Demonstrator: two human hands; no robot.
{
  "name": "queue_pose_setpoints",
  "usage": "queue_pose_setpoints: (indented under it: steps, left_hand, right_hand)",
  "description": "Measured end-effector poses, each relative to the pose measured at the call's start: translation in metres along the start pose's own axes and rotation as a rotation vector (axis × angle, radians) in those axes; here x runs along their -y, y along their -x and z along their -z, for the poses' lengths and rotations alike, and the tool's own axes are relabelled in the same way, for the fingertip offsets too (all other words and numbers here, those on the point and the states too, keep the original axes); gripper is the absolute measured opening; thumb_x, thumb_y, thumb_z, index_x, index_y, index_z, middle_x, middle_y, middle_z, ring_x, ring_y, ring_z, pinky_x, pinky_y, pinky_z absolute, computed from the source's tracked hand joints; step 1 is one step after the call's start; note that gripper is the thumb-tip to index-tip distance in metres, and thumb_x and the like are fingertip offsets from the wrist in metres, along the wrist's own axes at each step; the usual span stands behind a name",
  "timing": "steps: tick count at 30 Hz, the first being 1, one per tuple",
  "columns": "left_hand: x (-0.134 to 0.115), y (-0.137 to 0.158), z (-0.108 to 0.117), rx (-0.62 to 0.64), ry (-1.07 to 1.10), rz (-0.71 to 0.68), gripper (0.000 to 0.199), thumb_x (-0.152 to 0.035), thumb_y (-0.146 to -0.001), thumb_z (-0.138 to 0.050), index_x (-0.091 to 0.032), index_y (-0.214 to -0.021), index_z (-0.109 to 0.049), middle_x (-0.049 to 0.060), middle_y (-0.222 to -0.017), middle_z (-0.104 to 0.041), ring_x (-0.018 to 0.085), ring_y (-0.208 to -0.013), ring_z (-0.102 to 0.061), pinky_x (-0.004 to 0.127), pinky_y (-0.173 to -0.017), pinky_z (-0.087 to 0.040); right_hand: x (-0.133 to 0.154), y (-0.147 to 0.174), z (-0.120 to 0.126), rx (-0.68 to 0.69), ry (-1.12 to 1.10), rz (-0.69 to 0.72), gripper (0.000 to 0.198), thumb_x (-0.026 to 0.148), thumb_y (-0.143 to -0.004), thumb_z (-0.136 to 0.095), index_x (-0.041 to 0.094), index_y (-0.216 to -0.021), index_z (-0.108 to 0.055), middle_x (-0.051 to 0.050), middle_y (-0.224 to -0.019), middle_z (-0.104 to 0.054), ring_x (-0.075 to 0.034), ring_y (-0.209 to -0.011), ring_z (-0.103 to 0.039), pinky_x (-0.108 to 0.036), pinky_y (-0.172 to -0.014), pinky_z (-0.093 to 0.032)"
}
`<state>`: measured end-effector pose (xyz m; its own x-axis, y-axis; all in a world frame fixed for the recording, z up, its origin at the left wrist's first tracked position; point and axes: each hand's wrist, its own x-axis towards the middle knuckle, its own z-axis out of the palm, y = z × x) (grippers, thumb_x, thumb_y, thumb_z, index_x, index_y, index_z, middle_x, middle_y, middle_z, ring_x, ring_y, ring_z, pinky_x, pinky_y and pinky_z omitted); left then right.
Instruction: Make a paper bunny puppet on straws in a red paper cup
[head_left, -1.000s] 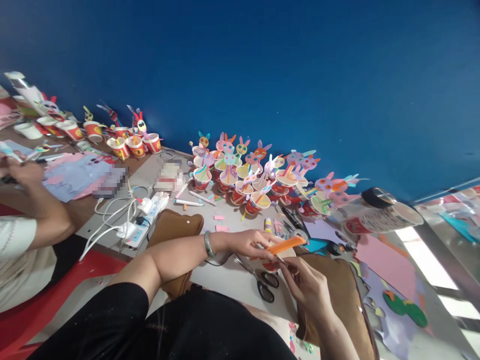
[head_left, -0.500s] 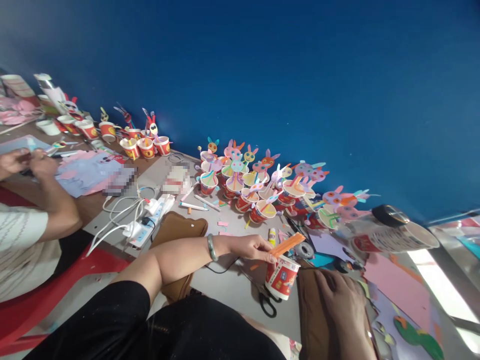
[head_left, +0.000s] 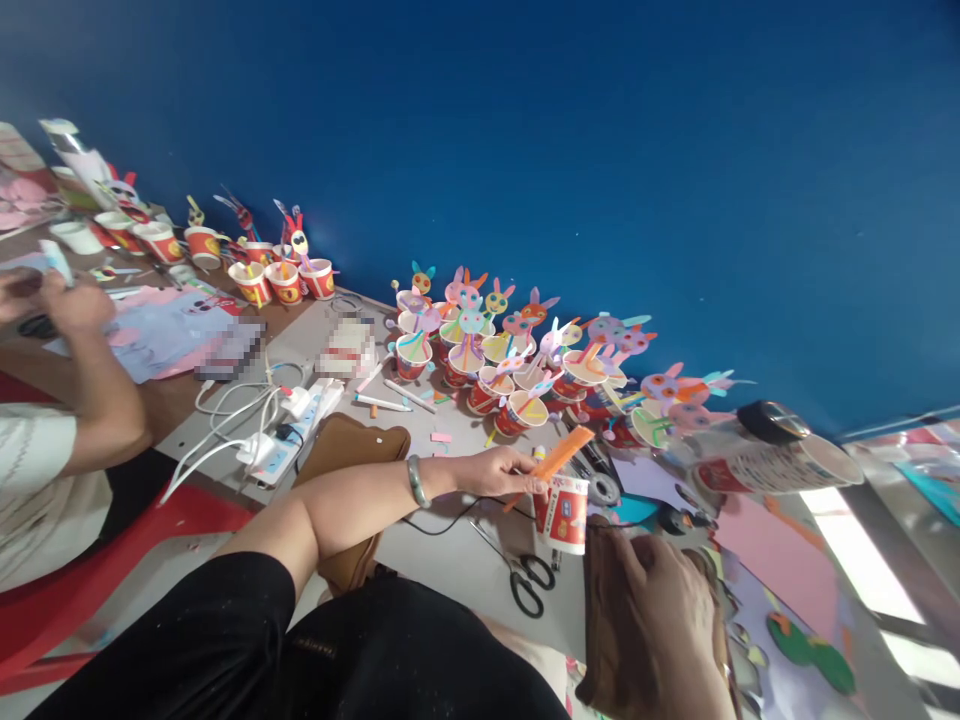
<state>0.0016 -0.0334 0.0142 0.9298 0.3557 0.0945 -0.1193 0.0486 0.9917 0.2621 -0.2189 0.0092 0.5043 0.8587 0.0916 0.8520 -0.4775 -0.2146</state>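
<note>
My left hand (head_left: 501, 472) is closed on an orange paper strip (head_left: 564, 453) and the rim of a red and white paper cup (head_left: 566, 512). The cup hangs over the table, slightly tilted, and the strip slants across above its mouth. Below the cup lies a pair of black-handled scissors (head_left: 527, 592), apart from the hand. My right hand (head_left: 667, 590) rests on a brown, soft-looking piece of material (head_left: 611, 640), fingers extended over it; their tips are partly hidden.
Several paper cups with rabbit-faced cutouts (head_left: 470, 365) stand along the blue wall. A power strip (head_left: 292, 440) with white cables lies left, near markers (head_left: 382, 402). A clear bottle (head_left: 750, 440) and coloured paper (head_left: 780, 555) are right. Another person's hands (head_left: 71, 300) work far left.
My left hand has lifted the cup and strip slightly, uncovering more of the scissors. My right hand has shifted a little left on the brown material. The other person's hands have moved left.
</note>
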Motion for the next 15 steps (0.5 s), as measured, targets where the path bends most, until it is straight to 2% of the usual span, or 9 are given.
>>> queue_pose_setpoints:
  steps: [2, 5, 7, 9, 12, 15]
  left_hand:
    - [0.002, -0.002, 0.000, -0.058, -0.046, 0.004, 0.043, -0.055, -0.090, -0.067, -0.013, -0.093, -0.074, 0.006, -0.099, -0.069, 0.015, -0.091, -0.062, 0.027, -0.086, -0.048]
    - [0.006, -0.004, 0.002, -0.104, -0.158, -0.049, 0.050, -0.061, -0.090, -0.064, -0.012, -0.089, -0.072, 0.004, -0.089, -0.064, 0.014, -0.083, -0.058, 0.026, -0.078, -0.047]
    - [0.007, -0.005, 0.005, -0.131, -0.223, -0.109, 0.056, -0.066, -0.090, -0.059, -0.012, -0.081, -0.068, 0.003, -0.081, -0.059, 0.014, -0.079, -0.055, 0.027, -0.074, -0.045]
    - [0.007, -0.005, 0.007, -0.180, -0.264, -0.137, 0.059, -0.069, -0.091, -0.056, -0.012, -0.076, -0.065, 0.003, -0.079, -0.057, 0.015, -0.079, -0.054, 0.028, -0.075, -0.046]
    - [0.005, -0.006, 0.009, -0.263, -0.275, -0.108, 0.056, -0.066, -0.093, -0.056, -0.013, -0.081, -0.067, 0.005, -0.083, -0.063, 0.018, -0.084, -0.057, 0.030, -0.078, -0.048]
    - [0.004, -0.006, 0.007, -0.256, -0.235, -0.086, 0.048, -0.060, -0.094, -0.058, -0.013, -0.093, -0.070, 0.007, -0.094, -0.069, 0.020, -0.094, -0.061, 0.033, -0.085, -0.050]
  right_hand:
    - [0.023, -0.006, 0.009, -0.071, -0.233, 0.062, 0.049, 0.064, -0.090, -0.052, 0.020, -0.087, -0.073, -0.012, -0.080, -0.073, -0.030, -0.080, -0.066, -0.039, -0.071, -0.049]
    - [0.059, -0.028, 0.013, -0.055, -0.559, 0.245, 0.047, 0.059, -0.094, -0.051, 0.020, -0.106, -0.074, -0.010, -0.098, -0.075, -0.027, -0.090, -0.069, -0.038, -0.077, -0.053]
    - [0.078, -0.045, 0.008, -0.012, -0.620, 0.419, 0.049, 0.059, -0.089, -0.063, 0.021, -0.117, -0.073, -0.011, -0.110, -0.072, -0.027, -0.098, -0.068, -0.041, -0.086, -0.055]
    - [0.089, -0.061, -0.002, -0.032, -0.652, 0.511, 0.052, 0.058, -0.084, -0.070, 0.022, -0.123, -0.072, -0.012, -0.118, -0.069, -0.028, -0.106, -0.065, -0.043, -0.091, -0.055]
    - [0.093, -0.073, -0.013, -0.036, -0.729, 0.530, 0.048, 0.054, -0.088, -0.069, 0.024, -0.126, -0.071, -0.011, -0.119, -0.066, -0.026, -0.108, -0.064, -0.041, -0.088, -0.056]
    - [0.090, -0.070, -0.015, -0.013, -0.770, 0.481, 0.046, 0.052, -0.087, -0.071, 0.025, -0.123, -0.071, -0.011, -0.119, -0.065, -0.024, -0.102, -0.064, -0.040, -0.085, -0.056]
